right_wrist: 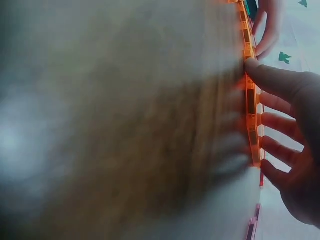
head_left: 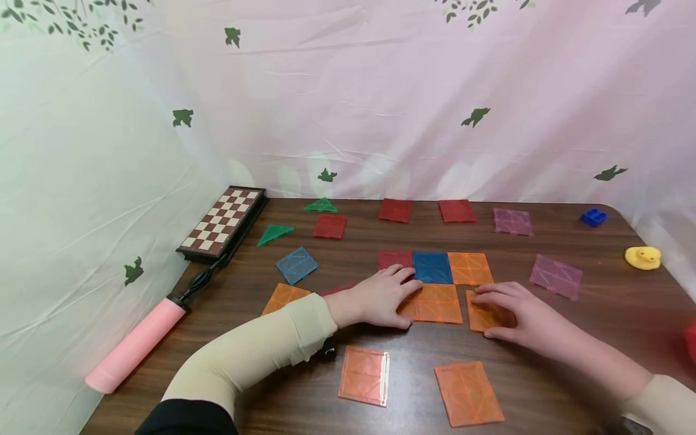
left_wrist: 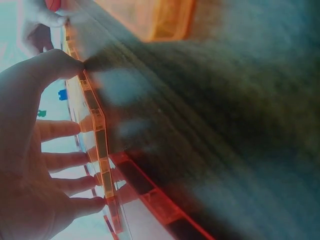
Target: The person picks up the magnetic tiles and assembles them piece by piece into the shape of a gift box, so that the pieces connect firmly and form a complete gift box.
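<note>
One orange tile, seemingly square-on

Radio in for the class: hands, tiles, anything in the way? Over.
Left hand resting on tile block; right hand gripping loose orange tile. Narrow gap between tile and block. Nothing seen blocking it.

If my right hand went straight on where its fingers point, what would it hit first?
Your right hand would probably meet the orange square tile ending the near row of joined tiles, just past a narrow gap; fingertip height is unclear.
</note>
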`<state>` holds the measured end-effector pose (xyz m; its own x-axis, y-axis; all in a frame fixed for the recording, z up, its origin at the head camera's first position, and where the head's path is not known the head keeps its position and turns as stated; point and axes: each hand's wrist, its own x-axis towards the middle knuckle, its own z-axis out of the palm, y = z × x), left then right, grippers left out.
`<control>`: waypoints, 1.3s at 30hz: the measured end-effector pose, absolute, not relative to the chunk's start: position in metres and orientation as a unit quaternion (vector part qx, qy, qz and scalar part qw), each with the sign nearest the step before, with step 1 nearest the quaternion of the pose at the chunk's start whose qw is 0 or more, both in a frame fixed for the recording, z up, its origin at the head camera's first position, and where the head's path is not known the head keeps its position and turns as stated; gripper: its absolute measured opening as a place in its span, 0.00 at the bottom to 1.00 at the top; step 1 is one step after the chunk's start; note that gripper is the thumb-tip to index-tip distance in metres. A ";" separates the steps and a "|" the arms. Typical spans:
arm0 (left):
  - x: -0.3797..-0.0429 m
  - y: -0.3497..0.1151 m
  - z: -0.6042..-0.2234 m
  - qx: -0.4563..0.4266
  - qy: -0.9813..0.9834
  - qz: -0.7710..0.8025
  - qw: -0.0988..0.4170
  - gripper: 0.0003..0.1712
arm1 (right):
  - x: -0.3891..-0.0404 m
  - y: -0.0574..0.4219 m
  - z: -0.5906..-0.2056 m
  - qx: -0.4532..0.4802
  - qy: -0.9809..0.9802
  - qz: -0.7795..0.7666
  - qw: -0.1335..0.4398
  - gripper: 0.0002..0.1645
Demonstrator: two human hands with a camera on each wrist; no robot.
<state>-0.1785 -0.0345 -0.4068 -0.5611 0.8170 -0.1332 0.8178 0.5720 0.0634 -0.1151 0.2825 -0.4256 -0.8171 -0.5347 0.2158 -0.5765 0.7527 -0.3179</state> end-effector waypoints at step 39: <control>-0.144 -0.143 -0.402 0.321 0.939 0.111 0.061 0.34 | -0.153 0.264 -0.422 0.312 -0.924 0.216 -0.043 0.51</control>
<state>-0.1442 -0.1433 -0.4023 -0.7872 0.6153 -0.0425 0.5883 0.7697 0.2478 -0.1527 0.2644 -0.4222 -0.8019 -0.5948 0.0558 -0.5582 0.7126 -0.4250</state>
